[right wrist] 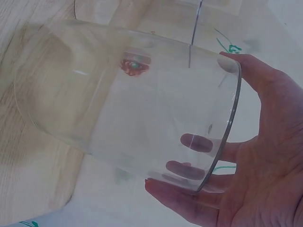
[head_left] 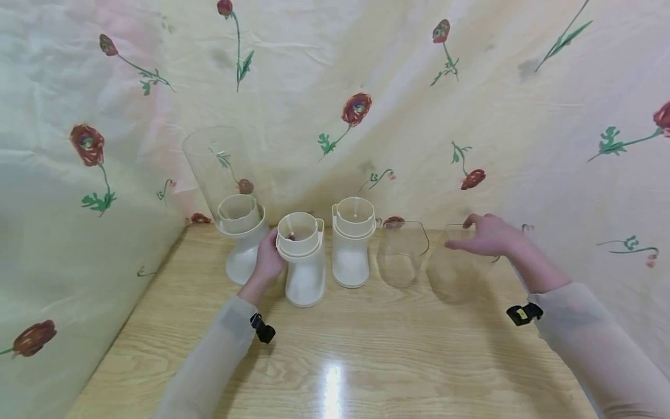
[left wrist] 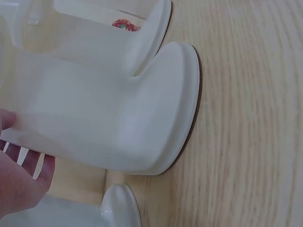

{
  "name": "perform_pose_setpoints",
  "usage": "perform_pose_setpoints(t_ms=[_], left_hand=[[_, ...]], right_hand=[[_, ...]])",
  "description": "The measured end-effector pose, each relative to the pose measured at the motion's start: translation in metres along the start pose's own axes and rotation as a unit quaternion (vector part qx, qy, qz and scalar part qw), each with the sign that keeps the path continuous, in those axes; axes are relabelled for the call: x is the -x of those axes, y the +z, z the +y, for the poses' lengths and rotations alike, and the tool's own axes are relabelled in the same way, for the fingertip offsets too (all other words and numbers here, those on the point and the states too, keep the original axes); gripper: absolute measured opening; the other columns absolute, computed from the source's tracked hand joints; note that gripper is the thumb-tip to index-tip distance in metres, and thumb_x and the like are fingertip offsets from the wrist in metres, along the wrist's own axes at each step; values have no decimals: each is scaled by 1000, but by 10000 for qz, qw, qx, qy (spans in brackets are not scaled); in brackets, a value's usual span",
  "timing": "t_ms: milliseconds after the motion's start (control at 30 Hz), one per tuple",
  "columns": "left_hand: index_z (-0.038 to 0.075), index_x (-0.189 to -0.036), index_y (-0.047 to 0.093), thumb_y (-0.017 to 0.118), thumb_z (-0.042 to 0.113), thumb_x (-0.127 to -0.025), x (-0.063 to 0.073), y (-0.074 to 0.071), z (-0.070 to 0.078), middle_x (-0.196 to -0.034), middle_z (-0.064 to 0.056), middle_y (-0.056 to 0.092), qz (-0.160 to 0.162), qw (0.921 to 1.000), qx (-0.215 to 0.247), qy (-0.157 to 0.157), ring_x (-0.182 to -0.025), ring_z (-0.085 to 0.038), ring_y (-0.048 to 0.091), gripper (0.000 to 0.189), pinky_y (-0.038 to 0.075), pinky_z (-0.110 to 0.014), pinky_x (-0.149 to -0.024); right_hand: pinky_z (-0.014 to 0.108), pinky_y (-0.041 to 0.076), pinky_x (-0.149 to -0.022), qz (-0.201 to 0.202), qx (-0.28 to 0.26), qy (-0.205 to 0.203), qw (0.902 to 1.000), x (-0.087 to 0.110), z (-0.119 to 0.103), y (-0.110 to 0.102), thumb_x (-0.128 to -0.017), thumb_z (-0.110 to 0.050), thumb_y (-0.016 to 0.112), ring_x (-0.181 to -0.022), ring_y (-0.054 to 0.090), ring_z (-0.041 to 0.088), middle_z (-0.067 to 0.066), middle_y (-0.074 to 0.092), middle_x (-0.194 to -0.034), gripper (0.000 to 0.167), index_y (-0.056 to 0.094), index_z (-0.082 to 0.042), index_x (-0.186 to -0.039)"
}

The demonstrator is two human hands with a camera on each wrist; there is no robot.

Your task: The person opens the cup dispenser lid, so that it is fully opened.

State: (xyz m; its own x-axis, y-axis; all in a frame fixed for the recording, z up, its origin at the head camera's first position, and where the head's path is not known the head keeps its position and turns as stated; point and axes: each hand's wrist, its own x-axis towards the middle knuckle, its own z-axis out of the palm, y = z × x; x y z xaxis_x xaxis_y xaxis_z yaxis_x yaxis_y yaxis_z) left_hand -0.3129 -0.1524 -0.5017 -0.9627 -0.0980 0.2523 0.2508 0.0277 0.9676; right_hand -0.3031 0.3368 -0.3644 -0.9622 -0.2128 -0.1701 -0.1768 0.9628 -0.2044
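Note:
A white plastic stand [head_left: 305,279] with a flared foot and a round open top stands in the middle-left of the table. My left hand [head_left: 268,259] grips its left side near the top. In the left wrist view, the thumb lies on the smooth wall of the white stand [left wrist: 94,113] and the fingers on its edge. At the right, my right hand [head_left: 487,235] holds a clear jar [head_left: 450,279] at its rim. The right wrist view shows the thumb at one side of the clear jar [right wrist: 151,109] and fingers at the other, seen through its wall.
Similar white stands, a left one [head_left: 243,256] and a right one [head_left: 350,262], flank the gripped one. A tall clear cylinder [head_left: 217,157] rises behind the left stand. Another clear jar [head_left: 400,262] stands near the held one. Flowered cloth [head_left: 314,75] hangs along the table's back edge.

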Motion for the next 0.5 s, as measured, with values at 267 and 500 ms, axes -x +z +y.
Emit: perform_pose_setpoints(t_ms=[267, 500], left_hand=[[-14, -137, 58, 60, -12, -99, -8, 6, -2, -114, -23, 72, 137, 9995, -212, 197, -100, 5, 61, 38, 51, -9, -94], [-19, -144, 47, 42, -10, -107, -17, 12, -4, -102, 6, 65, 148, 9758, 2133, -460, -94, -4, 64, 38, 57, -13, -89]], right_hand=[[60, 60, -80, -3, -140, 144, 9998, -7, 5, 7, -92, -70, 68, -116, 60, 58, 51, 51, -133, 97, 51, 13, -139], [58, 59, -78, 27, -226, 143, 9996, -20, 9, 17, -91, -73, 67, -118, 59, 59, 51, 49, -137, 100, 51, 13, -140]])
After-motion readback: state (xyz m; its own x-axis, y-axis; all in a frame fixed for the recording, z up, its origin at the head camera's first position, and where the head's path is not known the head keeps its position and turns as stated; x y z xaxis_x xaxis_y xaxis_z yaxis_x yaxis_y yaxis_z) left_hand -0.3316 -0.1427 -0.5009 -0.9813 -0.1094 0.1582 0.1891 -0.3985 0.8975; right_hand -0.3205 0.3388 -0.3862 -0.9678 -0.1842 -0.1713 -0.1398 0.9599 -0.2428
